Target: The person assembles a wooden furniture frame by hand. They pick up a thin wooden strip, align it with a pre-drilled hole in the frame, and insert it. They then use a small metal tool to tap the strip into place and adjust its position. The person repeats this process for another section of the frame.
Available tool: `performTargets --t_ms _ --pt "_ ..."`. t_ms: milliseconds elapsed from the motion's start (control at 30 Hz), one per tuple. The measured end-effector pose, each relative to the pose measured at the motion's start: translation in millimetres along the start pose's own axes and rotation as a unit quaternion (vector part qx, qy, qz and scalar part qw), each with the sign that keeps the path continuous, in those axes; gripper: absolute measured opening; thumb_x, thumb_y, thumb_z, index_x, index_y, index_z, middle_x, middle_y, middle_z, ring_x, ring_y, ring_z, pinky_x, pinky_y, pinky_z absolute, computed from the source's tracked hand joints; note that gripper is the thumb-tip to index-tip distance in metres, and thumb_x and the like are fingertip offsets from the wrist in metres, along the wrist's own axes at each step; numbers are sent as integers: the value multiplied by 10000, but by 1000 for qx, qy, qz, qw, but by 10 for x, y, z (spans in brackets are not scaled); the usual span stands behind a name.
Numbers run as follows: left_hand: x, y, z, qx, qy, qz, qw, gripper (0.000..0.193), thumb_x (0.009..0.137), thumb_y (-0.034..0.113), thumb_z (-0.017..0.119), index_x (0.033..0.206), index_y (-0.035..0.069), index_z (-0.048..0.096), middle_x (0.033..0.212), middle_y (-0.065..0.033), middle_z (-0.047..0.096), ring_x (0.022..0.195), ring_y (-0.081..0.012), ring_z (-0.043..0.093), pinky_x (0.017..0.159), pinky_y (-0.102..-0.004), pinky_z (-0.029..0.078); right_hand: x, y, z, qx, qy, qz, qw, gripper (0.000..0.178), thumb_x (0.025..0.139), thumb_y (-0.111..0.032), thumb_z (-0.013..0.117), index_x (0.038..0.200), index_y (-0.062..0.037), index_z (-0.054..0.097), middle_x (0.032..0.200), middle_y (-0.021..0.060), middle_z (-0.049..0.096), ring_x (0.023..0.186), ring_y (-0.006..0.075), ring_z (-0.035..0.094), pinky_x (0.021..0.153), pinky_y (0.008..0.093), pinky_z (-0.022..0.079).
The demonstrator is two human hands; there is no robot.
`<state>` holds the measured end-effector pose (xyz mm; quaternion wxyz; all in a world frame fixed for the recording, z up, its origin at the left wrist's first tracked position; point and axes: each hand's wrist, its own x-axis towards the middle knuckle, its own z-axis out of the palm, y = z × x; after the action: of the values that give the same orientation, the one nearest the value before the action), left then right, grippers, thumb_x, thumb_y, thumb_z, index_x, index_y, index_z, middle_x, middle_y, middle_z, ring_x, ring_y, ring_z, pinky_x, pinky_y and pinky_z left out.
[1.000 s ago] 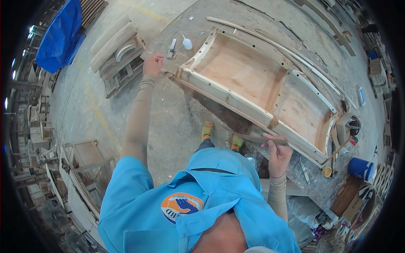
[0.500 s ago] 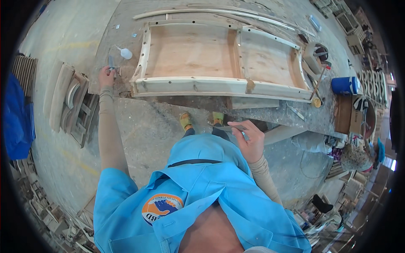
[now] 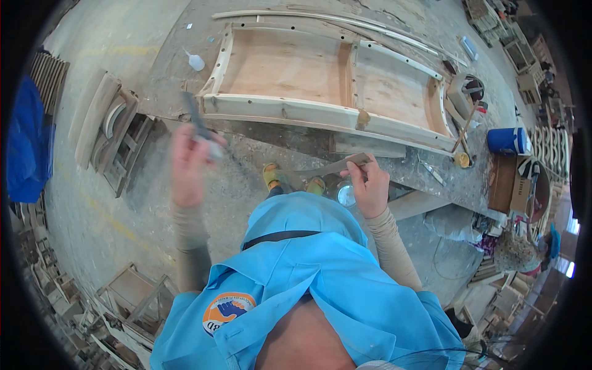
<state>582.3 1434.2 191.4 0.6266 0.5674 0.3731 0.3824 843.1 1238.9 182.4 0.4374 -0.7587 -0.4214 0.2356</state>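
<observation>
My left hand (image 3: 188,166) is raised in front of the bench's left corner, closed round a long flat grey tool (image 3: 193,112). Motion smears both, and the tool's exact kind does not show. My right hand (image 3: 369,186) pinches one end of a thin, flat grey-brown strip (image 3: 336,167) between thumb and fingers. The strip reaches leftward above my feet, apart from the bench. Beyond both hands lies a curved wooden frame (image 3: 277,110) with plywood panels, a crossbar and dark holes along its rails. Neither hand touches it.
A small white bottle (image 3: 196,62) stands left of the frame on the worn bench (image 3: 163,92). Long wooden strips (image 3: 333,18) lie behind. A blue container (image 3: 505,140) and cardboard box (image 3: 523,191) are at right. Stacked wooden parts (image 3: 114,132) stand on the floor at left.
My left hand has come off the bench's left corner toward me and to the right, with the grey tool in it. The strip in my right hand now shows more of its length.
</observation>
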Motion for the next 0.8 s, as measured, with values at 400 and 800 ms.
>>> performTargets --t_ms 400,800 --pt "-693 -227 2098 -12 -338 -89 937 209 958 103 471 1153 31 454 888 -66 614 662 -88 551 586 -235 467 -285 485 -723 9 28 -41 999 113 919 -92 562 926 6 619 750 147 658 707 257 692 593 321 503" --pt "-958 -282 2946 34 -419 -166 892 180 970 122 482 1129 39 482 882 -35 599 642 -83 540 603 -236 473 -906 981 -1224 -4 137 32 990 156 893 -81 581 1006 22 615 813 177 665 711 288 685 607 368 510"
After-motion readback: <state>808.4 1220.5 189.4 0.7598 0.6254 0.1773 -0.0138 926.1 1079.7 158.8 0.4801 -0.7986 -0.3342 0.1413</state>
